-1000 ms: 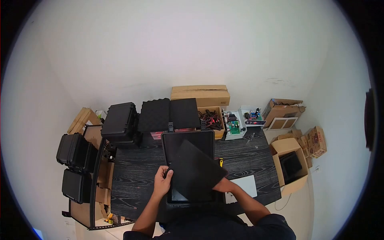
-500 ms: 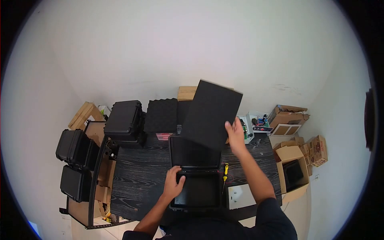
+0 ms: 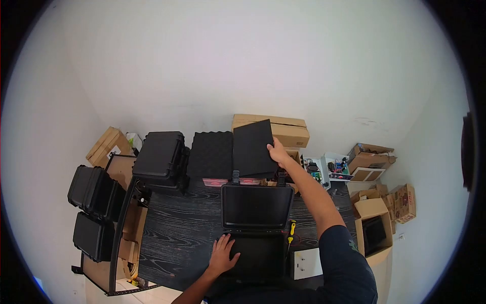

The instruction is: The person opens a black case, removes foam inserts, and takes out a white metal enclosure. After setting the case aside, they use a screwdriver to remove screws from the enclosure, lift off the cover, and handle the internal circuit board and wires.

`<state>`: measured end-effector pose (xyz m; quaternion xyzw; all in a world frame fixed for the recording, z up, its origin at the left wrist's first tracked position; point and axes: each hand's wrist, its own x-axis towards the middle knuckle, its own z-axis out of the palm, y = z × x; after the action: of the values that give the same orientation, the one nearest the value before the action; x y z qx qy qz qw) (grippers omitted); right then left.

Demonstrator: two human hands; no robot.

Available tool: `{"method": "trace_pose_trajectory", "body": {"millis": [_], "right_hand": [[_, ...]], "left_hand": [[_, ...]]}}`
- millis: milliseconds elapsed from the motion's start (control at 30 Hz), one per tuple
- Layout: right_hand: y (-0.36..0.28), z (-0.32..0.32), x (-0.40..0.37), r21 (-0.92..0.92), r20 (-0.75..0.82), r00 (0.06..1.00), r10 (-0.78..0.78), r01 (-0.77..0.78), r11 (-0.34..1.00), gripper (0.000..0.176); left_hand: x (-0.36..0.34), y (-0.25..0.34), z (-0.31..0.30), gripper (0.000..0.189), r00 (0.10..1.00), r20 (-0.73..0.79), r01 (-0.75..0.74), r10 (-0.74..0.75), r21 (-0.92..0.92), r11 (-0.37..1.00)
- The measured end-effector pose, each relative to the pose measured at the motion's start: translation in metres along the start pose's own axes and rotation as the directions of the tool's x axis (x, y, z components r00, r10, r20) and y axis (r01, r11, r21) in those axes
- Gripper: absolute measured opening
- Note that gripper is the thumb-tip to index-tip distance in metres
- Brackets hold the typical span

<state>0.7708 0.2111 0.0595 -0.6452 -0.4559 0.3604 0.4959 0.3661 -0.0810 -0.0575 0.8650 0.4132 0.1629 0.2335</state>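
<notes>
A flat black foam sheet (image 3: 251, 147) is gripped along its right edge by my right hand (image 3: 278, 153), thumb on top, at the back of the table. It lies over or just above other dark sheets there; the contact is hard to make out. In front stands an open black hard case, its raised lid (image 3: 257, 206) tilted back and its bottom half (image 3: 259, 256) nearest me. My left hand (image 3: 222, 255) rests on the left rim of that bottom half with fingers spread. Left of the sheet sits a stack of wavy black foam (image 3: 210, 154).
Closed black cases (image 3: 158, 156) are stacked at the back left, more (image 3: 93, 235) beside the table. A yellow-handled screwdriver (image 3: 292, 229) and a white panel (image 3: 307, 263) lie right of the case. Circuit boards (image 3: 315, 171) and cardboard boxes (image 3: 373, 225) stand further right.
My right hand has carried the foam sheet back and lowered it beside the wavy foam, uncovering the case lid. My left hand stays at the case rim, its fingers now flatter. The view has shifted slightly.
</notes>
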Motion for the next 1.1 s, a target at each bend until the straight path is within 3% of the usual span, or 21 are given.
{"method": "trace_pose_trajectory", "body": {"millis": [233,333,433,533,633,800,933,1033,1100], "right_hand": [[0.036,0.013,0.027,-0.05,-0.015,0.992,0.123,-0.123,0.991,0.051],[0.048,0.007,0.02,-0.472,-0.089,0.996,0.015,-0.055,0.88,0.053],[0.051,-0.009,0.001,-0.587,-0.116,0.928,-0.354,0.223,0.778,0.049],[0.028,-0.038,-0.043,-0.282,-0.024,0.977,-0.212,0.197,0.939,0.042],[0.024,-0.061,-0.09,-0.107,0.072,0.989,-0.131,0.138,0.985,0.038],[0.007,-0.068,-0.179,-0.181,0.216,0.969,-0.119,0.16,0.971,0.044],[-0.006,-0.057,-0.24,-0.189,0.082,0.921,-0.381,0.39,0.901,0.037],[-0.033,-0.056,-0.304,-0.269,0.067,0.937,-0.343,0.347,0.898,0.028],[-0.039,-0.055,-0.346,-0.245,0.08,0.888,-0.452,0.458,0.855,0.024]], "left_hand": [[0.001,-0.001,0.0,0.064,0.999,-0.032,-0.008,0.006,-0.04,0.999],[0.0,-0.005,0.004,0.064,1.0,-0.023,-0.007,0.007,-0.042,0.999],[0.0,-0.004,0.003,0.063,1.0,-0.022,-0.006,0.005,-0.029,1.0],[0.001,-0.005,0.004,0.062,0.999,-0.031,-0.01,0.009,-0.038,0.999],[0.001,-0.005,0.006,0.062,0.998,-0.061,-0.02,0.017,-0.047,0.999],[0.001,-0.005,0.005,0.067,0.98,-0.196,-0.04,0.015,-0.126,0.991],[-0.007,-0.017,0.013,0.065,0.959,-0.275,-0.022,-0.068,-0.313,0.949],[-0.015,-0.028,0.024,0.064,0.946,-0.267,-0.005,-0.183,-0.577,0.817],[-0.022,-0.039,0.036,0.072,0.943,-0.207,0.009,-0.262,-0.769,0.639]]}}
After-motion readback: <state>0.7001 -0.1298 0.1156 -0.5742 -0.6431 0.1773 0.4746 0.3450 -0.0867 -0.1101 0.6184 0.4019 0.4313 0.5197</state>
